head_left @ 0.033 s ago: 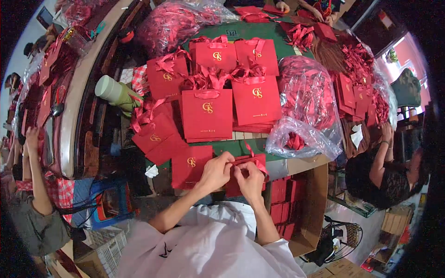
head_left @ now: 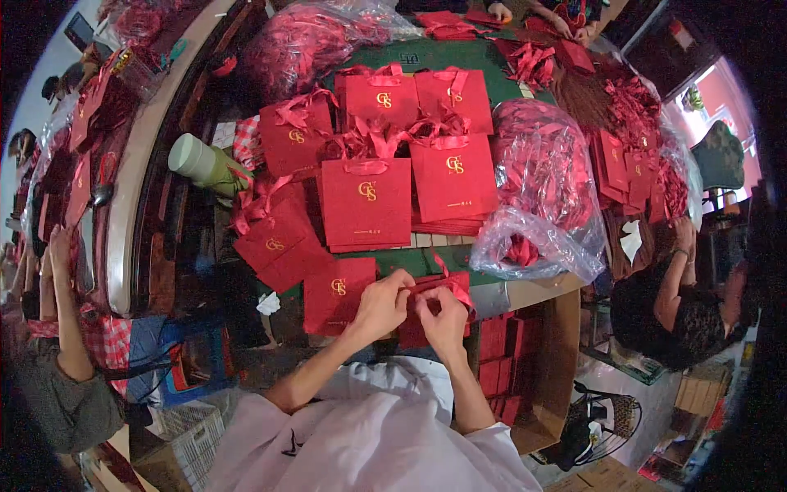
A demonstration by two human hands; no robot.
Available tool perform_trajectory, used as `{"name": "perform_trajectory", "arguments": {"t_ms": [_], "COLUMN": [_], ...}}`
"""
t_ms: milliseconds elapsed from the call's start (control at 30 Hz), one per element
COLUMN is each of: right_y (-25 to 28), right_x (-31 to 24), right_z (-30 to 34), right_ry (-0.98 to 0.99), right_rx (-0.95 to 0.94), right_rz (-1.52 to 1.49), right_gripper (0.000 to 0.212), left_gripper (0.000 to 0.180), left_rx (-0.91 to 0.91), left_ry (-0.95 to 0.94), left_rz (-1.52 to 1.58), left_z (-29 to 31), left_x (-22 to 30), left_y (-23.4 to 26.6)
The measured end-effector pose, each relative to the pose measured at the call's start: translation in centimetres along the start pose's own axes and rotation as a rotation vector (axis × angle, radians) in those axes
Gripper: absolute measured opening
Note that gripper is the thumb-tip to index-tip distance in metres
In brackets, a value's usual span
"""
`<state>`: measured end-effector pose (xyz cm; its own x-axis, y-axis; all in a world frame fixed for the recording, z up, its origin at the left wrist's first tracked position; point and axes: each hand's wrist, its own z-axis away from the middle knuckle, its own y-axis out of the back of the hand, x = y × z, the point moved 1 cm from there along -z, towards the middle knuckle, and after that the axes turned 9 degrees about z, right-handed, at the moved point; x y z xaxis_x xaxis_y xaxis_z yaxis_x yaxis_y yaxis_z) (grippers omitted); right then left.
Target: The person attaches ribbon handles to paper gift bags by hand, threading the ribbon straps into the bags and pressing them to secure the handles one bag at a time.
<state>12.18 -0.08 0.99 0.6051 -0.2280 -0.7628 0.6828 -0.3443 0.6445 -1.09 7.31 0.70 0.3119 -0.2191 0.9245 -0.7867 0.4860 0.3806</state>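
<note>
At the far left edge of the frame another person's raised forearm (head_left: 61,303) reaches up beside a long curved pale counter edge (head_left: 123,205). Right of it, in the upper left, a pale green cylindrical bottle (head_left: 201,162) lies on its side next to flat red paper gift bags with gold emblems (head_left: 366,201), which spread in overlapping stacks across the green table (head_left: 459,57). Low in the centre, the left hand (head_left: 379,305) has its fingers curled and pinched onto a thin red ribbon handle (head_left: 443,283) of a small red paper bag (head_left: 420,328) lying at the table's near edge. Just beside it, almost touching, the right hand (head_left: 443,320) closes thumb and fingers on the same ribbon, though how firmly is hard to tell at this size. Further right, a clear plastic sack of red ribbons (head_left: 545,197) bulges, and at the right edge sits another person in dark clothes (head_left: 664,316).
</note>
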Motion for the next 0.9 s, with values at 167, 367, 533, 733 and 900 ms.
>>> {"name": "perform_trajectory", "arguments": {"t_ms": [167,367,533,733,900], "right_y": [0.7,0.0,0.6,3.2,4.7], "right_x": [-0.7,-1.0,-0.9,-2.5,-2.3], "right_z": [-0.1,0.0,-0.1,-0.8,-2.1], "right_ry": [-0.048,0.073,0.163,0.242,0.169], "right_rx": [-0.039,0.071,0.056,0.002,-0.087], "right_rz": [0.048,0.152,0.158,0.26,0.216], "right_gripper": [0.012,0.015,0.013,0.011,0.008], "left_gripper": [0.014,0.012,0.01,0.013,0.017], "left_rx": [0.054,0.085,0.074,0.004,0.002], "left_ry": [0.008,-0.007,-0.036,-0.004,0.001], "left_rz": [0.04,-0.002,0.002,0.067,0.063], "left_z": [0.4,0.8,0.8,0.7,1.3], "left_x": [0.6,1.3,1.6,1.1,1.6], "left_y": [-0.3,-0.7,-0.4,-0.2,-0.3]}}
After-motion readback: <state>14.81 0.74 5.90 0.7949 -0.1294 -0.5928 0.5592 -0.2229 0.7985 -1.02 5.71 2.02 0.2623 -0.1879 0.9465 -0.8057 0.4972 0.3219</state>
